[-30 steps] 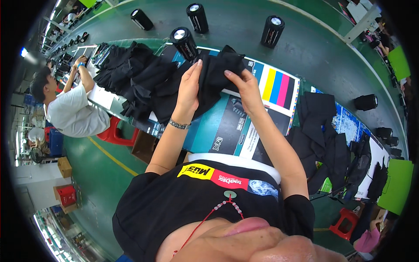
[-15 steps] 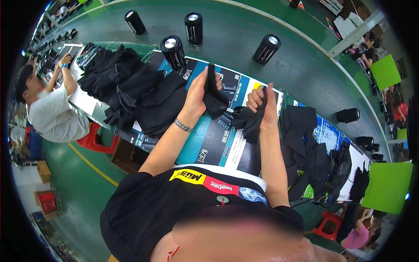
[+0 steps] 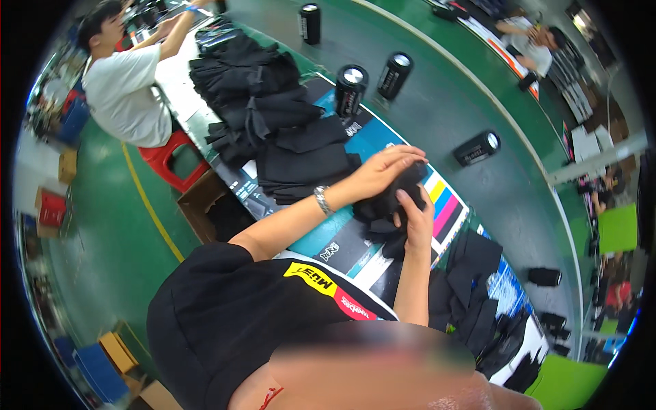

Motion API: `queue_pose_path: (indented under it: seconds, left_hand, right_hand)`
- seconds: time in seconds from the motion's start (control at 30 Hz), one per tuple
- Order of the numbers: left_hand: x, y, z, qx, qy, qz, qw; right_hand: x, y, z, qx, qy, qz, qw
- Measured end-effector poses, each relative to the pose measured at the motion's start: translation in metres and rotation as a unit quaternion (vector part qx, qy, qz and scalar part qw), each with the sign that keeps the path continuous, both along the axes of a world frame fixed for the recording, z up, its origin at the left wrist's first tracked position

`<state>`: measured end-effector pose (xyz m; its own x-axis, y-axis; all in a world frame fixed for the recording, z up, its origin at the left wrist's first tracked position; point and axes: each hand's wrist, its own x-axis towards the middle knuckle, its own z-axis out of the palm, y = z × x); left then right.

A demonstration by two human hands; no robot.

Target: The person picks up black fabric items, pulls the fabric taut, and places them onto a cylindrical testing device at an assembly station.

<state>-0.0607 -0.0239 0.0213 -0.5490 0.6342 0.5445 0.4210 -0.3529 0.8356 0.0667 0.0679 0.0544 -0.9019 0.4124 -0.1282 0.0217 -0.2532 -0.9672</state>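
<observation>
A piece of soft black cloth (image 3: 380, 205) is bunched up between my two hands over the printed sheet (image 3: 339, 240) on the table. My left hand (image 3: 386, 169) lies across its top with the fingers stretched out straight, thumb out of sight. Lower and to the right, my right hand (image 3: 417, 219) is closed round the cloth, its thumb and fingers pressed to the dark fabric. What lies inside the folds is hidden. Nearest on the left is a stack of folded black cloth pieces (image 3: 301, 171).
A heap of black cloth (image 3: 249, 75) lies farther left; more cloth (image 3: 471, 280) lies to my right. Beyond the table stand black cylinders with silver tops, one close (image 3: 350, 92), another tilted (image 3: 477, 148). A co-worker (image 3: 130, 85) sits at left near a cardboard box (image 3: 199, 205).
My hands, apart before with black cloth in each, have come together on the bunched cloth. The left hand has moved right, its fingers straightened. The whole view has turned.
</observation>
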Motion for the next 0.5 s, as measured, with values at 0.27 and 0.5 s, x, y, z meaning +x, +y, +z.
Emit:
queue_pose_path:
  seconds: [0.27, 0.5]
  left_hand:
    - [0.022, 0.006, -0.016, -0.037, -0.242, -0.049, 0.968]
    - [0.024, 0.004, -0.014, -0.014, -0.357, -0.142, 0.923]
  right_hand:
    - [0.012, 0.023, -0.022, -0.007, 0.054, -0.095, 0.994]
    - [0.008, 0.039, -0.055, -0.314, 0.084, -0.121, 0.938]
